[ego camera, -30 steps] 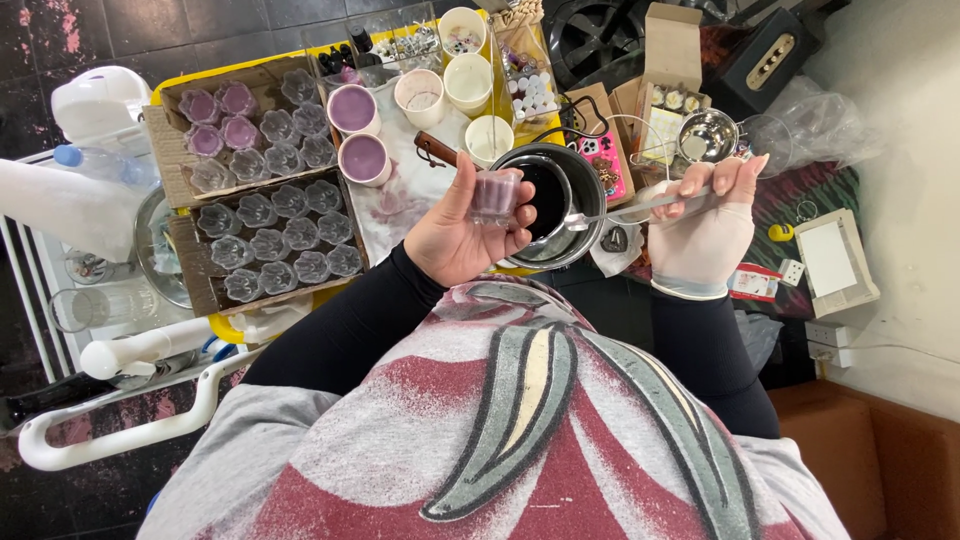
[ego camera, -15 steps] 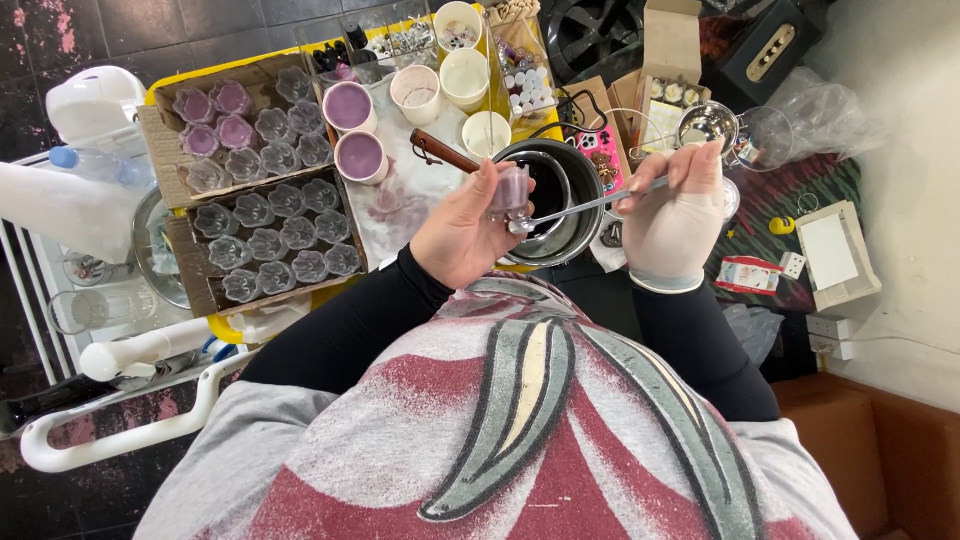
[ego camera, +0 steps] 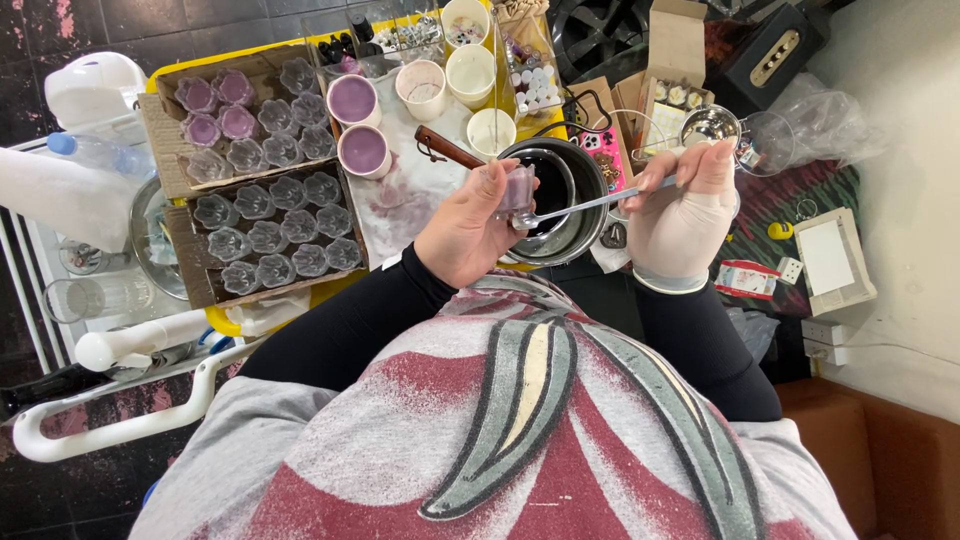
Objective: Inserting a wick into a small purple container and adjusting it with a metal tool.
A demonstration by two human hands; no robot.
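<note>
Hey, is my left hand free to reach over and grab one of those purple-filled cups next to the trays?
Probably not as things stand. The left hand has its grip on a small clear cup over the pot, so it is occupied. The path to the purple-filled cup itself looks open, with nothing between.

My left hand (ego camera: 468, 225) grips small clear cup (ego camera: 517, 188) with purple fill, held over dark metal pot (ego camera: 560, 195). My right hand (ego camera: 685, 205), white-gloved, pinches metal spoon (ego camera: 590, 205) by handle; bowl end touches cup's rim. Pot's wooden handle (ego camera: 447, 148) points left. Cardboard trays (ego camera: 262, 205) of flower-shaped clear moulds left of pot, a few filled purple. Two purple-filled round cups (ego camera: 357, 122) between trays and pot.
</note>
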